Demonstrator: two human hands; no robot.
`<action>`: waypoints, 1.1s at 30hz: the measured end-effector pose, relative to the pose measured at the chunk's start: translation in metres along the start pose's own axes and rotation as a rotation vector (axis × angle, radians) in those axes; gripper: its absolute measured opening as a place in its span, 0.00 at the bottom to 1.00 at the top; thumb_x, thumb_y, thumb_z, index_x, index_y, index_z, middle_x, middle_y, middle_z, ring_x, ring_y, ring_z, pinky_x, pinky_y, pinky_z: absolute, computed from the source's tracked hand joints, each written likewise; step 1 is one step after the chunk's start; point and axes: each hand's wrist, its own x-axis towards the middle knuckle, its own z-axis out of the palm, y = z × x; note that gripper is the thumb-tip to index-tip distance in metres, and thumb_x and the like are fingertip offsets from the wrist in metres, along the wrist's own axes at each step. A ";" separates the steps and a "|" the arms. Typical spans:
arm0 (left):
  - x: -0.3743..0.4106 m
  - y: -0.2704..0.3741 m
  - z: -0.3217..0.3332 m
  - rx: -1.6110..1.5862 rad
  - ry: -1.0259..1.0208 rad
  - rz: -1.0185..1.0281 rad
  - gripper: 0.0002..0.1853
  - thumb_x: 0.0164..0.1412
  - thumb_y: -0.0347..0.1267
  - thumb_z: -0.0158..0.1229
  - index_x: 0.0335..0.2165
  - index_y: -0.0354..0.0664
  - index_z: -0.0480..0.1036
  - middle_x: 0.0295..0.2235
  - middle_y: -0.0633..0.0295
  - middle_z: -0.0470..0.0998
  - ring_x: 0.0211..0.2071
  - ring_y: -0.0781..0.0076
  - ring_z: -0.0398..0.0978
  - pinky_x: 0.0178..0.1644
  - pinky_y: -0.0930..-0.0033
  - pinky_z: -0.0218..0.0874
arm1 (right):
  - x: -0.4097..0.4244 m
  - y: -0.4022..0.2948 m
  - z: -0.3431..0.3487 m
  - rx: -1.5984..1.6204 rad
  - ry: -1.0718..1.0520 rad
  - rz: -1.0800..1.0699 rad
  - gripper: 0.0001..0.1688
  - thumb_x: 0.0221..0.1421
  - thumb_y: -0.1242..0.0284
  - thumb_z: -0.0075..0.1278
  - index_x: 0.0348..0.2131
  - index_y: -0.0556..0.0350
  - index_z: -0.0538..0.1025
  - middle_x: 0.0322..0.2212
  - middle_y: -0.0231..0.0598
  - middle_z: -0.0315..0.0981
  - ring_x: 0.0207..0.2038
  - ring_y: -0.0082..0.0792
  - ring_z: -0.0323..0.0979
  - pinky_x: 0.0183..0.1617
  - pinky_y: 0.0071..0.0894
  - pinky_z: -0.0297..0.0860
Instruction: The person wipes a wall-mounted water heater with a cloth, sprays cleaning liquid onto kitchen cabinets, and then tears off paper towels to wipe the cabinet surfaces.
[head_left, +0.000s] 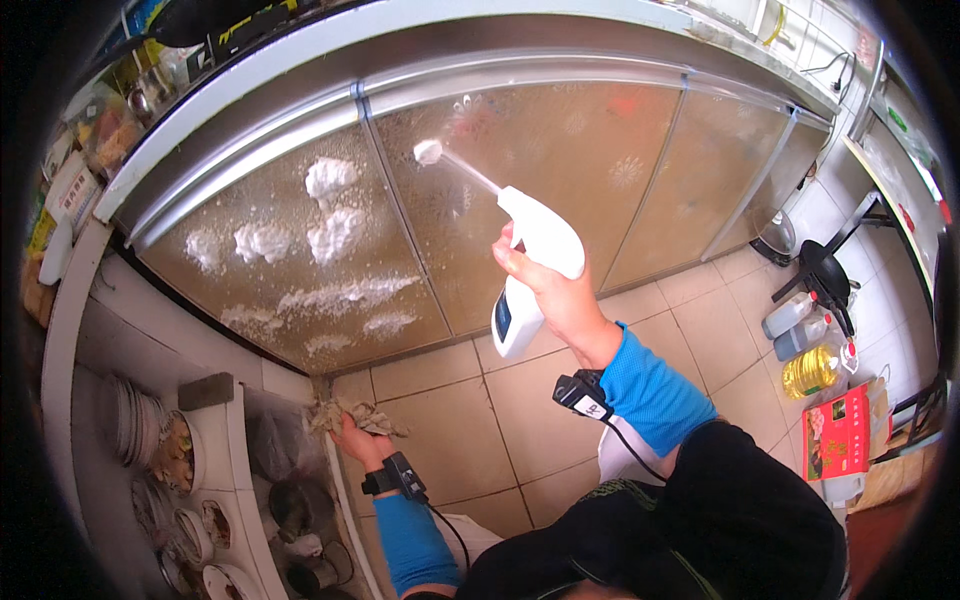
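A white spray bottle (551, 232) is gripped in my right hand (559, 296), its nozzle aimed at a glass cabinet door (540, 127) with faint flower patterns. A thin jet leaves the nozzle and ends in a small clump of white foam (428, 152) on that door. Thicker foam patches (335, 234) and streaks cover the door panel to the left (202, 292), with fine droplets around them. Lower left, my left hand (364, 442) holds a crumpled beige cloth (360, 418) beside the open shelves.
Tiled shelves (244, 439) at left hold stacked plates (135, 420) and bowls (193, 536). A countertop edge (420, 11) runs above the doors. On the tiled floor (442, 420) at right stand a yellow oil bottle (811, 370), other bottles (789, 315), a red box (835, 435) and a black pan (821, 266).
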 end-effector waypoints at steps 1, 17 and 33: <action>-0.002 -0.001 0.005 -0.031 -0.024 -0.012 0.41 0.59 0.31 0.54 0.63 0.40 0.39 0.54 0.45 0.61 0.47 0.53 0.68 0.46 0.54 0.67 | 0.004 -0.007 0.001 -0.038 0.013 -0.008 0.16 0.49 0.72 0.60 0.38 0.57 0.74 0.31 0.26 0.73 0.34 0.18 0.68 0.38 0.20 0.66; 0.043 -0.030 -0.020 -0.144 -0.080 -0.083 0.27 0.61 0.24 0.50 0.57 0.40 0.53 0.52 0.53 0.66 0.44 0.57 0.70 0.46 0.52 0.68 | 0.034 -0.029 -0.111 0.014 0.488 -0.197 0.17 0.49 0.80 0.57 0.41 0.63 0.73 0.29 0.34 0.73 0.31 0.25 0.71 0.37 0.24 0.68; 0.032 -0.034 -0.003 -0.166 -0.153 -0.179 0.22 0.61 0.22 0.47 0.54 0.39 0.57 0.48 0.55 0.69 0.41 0.60 0.72 0.41 0.53 0.70 | -0.018 0.071 -0.143 -0.183 0.628 0.038 0.14 0.47 0.79 0.59 0.36 0.62 0.76 0.30 0.33 0.75 0.33 0.24 0.71 0.38 0.24 0.67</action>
